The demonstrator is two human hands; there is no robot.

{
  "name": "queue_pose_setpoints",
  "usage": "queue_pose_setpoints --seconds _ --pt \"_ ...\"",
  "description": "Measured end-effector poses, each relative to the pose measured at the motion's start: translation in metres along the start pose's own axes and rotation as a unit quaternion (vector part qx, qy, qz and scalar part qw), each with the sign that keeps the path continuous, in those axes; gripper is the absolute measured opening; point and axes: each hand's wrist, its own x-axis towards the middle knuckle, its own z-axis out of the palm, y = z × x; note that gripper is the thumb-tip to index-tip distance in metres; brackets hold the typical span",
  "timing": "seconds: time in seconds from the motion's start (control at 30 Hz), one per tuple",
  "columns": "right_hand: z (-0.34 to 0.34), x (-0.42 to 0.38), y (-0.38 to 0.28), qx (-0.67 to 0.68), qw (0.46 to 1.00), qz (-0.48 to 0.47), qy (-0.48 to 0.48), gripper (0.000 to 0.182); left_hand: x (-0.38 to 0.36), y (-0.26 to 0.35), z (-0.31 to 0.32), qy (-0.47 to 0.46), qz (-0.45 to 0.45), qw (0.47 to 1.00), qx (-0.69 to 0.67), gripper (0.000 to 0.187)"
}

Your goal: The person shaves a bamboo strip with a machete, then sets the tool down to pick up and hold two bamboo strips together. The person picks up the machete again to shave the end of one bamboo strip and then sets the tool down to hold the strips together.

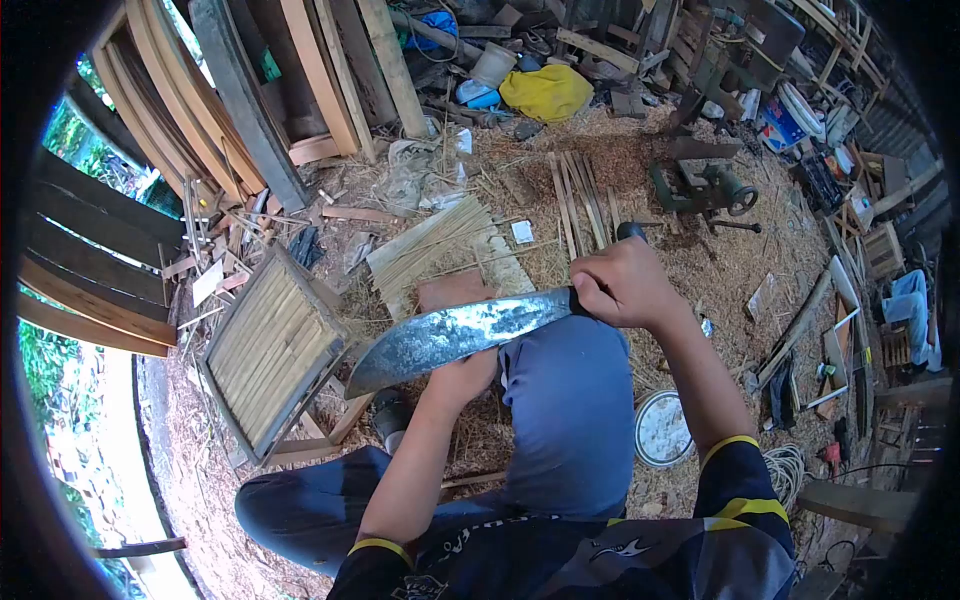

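Note:
A broad machete point(450, 337) with a worn, shiny blade lies across my view above my bent knee, its tip pointing left. My right hand point(625, 285) is closed round its dark handle, whose end point(631, 231) sticks out above the fist. My left hand point(463, 382) is at the blade's lower edge beside my knee. Its fingers are hidden behind the blade, so I cannot tell what they hold. Just beyond the blade shows a flat reddish-brown piece point(453, 288). Farther out, a mat of thin split strips point(430, 250) lies on the shavings.
A stool with a slatted bamboo top point(272, 352) stands at the left. Several long wooden strips point(583, 200) lie ahead, near a green metal vise point(705, 190). A round white lid or pail top point(664, 429) is right of my knee. Coiled rope point(786, 472) lies farther right.

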Motion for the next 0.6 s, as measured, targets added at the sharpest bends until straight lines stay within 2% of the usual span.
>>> queue_pose_setpoints --seconds 0.27,0.4,0.5,0.6 --pt "0.001 0.002 0.000 0.006 1.000 -0.008 -0.011 0.027 -0.004 0.003 -0.005 -0.010 0.012 0.999 0.038 0.020" --pt "0.000 0.003 0.000 -0.015 0.999 -0.016 -0.025 0.032 -0.002 -0.002 -0.008 -0.015 0.015 0.989 0.143 0.021" --pt "-0.001 0.003 -0.002 -0.021 0.999 -0.023 -0.015 0.032 -0.007 -0.017 -0.009 0.024 0.091 0.981 0.169 0.022" --pt "-0.005 -0.003 -0.006 -0.035 0.999 -0.021 0.007 0.031 -0.014 -0.021 -0.017 0.016 0.141 0.972 0.187 0.022"
